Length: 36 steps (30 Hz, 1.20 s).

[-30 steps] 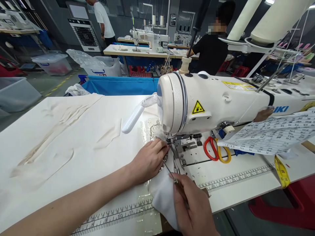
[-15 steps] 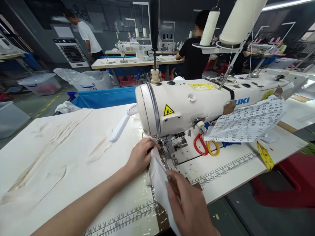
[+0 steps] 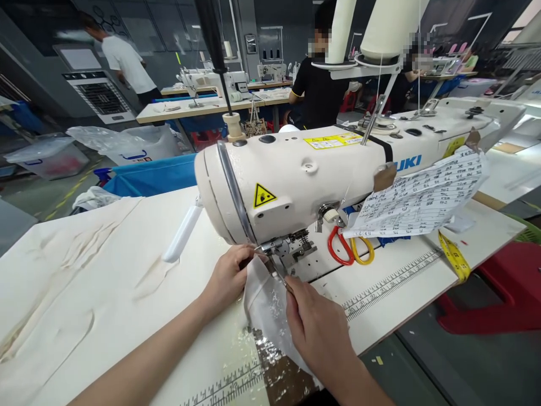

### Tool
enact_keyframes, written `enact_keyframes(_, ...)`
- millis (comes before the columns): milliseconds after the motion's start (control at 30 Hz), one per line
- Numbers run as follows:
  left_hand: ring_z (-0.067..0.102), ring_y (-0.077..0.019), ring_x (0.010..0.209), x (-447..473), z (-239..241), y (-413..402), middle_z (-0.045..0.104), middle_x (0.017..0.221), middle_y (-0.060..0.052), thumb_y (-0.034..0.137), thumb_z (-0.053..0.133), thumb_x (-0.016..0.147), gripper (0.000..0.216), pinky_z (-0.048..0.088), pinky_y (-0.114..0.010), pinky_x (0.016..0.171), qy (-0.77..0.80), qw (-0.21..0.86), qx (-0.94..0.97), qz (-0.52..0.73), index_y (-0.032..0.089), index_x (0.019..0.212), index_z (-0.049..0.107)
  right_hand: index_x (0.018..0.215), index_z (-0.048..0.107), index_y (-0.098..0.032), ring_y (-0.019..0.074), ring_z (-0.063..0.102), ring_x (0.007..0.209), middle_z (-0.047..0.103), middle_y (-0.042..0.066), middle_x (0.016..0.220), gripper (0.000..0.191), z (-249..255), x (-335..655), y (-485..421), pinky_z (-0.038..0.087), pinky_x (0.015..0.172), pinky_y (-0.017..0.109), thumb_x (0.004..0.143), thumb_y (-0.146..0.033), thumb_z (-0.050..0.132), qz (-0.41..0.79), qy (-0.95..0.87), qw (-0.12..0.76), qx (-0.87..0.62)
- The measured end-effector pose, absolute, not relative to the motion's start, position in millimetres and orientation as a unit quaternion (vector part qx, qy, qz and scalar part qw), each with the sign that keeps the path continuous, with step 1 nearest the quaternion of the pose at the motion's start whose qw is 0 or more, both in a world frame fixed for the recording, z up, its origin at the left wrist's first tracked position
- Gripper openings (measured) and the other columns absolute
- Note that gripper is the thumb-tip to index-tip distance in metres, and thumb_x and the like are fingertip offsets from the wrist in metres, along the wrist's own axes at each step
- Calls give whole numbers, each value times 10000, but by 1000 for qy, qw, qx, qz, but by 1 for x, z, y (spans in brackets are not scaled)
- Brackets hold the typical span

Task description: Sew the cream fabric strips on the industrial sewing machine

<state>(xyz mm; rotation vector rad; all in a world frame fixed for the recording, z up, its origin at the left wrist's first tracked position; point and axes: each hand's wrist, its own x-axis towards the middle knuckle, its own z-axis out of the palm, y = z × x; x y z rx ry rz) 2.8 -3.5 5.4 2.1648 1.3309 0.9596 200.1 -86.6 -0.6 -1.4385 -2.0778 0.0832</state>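
A white piece of fabric (image 3: 264, 299) lies under the needle end of a white sewing machine (image 3: 291, 175). My left hand (image 3: 226, 276) pinches the fabric's upper left edge, close to the presser foot (image 3: 274, 262). On the fabric's right side is my right hand (image 3: 319, 321), closed around a thin pointed metal tool (image 3: 288, 286). The tool's tip points at the seam area just in front of the foot. Most of the tool is hidden in my palm, so its exact kind cannot be made out.
Red-handled scissors (image 3: 340, 248) lie beside a yellow handle (image 3: 364, 251) under a handwritten sheet (image 3: 422, 197). A yellow tape measure (image 3: 454, 258) hangs over the table edge. Cream fabric pieces (image 3: 80, 265) and a white-handled tool (image 3: 182, 234) lie left. Other people work behind.
My right hand has moved up toward the presser foot, bringing the metal tool's tip nearer the seam. The fabric spreads flatter below it. The camera view has shifted slightly.
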Motion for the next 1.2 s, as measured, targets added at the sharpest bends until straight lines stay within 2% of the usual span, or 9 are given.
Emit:
enact_keyframes(533,648,-205,806,4,5,-4,697,809,-33,392,538,886,258,533,-314,748,501,224,764,339,224,785,707,1154,629,-128,213,736,658,770,69,898,323,-3,198,-86,509,478,324,1003,-181,349,8,-786,305,-538)
enact_keyframes(767,634,-213,805,6,3,-4,680,824,-48,418,552,872,256,524,-336,741,504,201,771,334,202,821,679,1095,598,-138,186,715,595,745,33,785,296,-3,194,-86,453,456,308,1013,-164,315,-25,-781,307,-544)
enact_keyframes(867,632,-212,801,7,5,-5,681,830,-49,411,548,871,251,523,-334,733,502,192,778,326,201,828,680,1100,589,-138,184,715,604,742,36,796,288,-6,193,-87,443,467,301,1010,-156,316,-35,-780,303,-547)
enact_keyframes(1200,634,-184,727,8,11,-4,695,771,-20,427,533,897,302,506,-299,695,498,231,761,345,207,721,642,1079,596,-160,192,708,614,743,48,812,271,-6,194,-88,419,491,300,965,-128,353,-6,-775,301,-556)
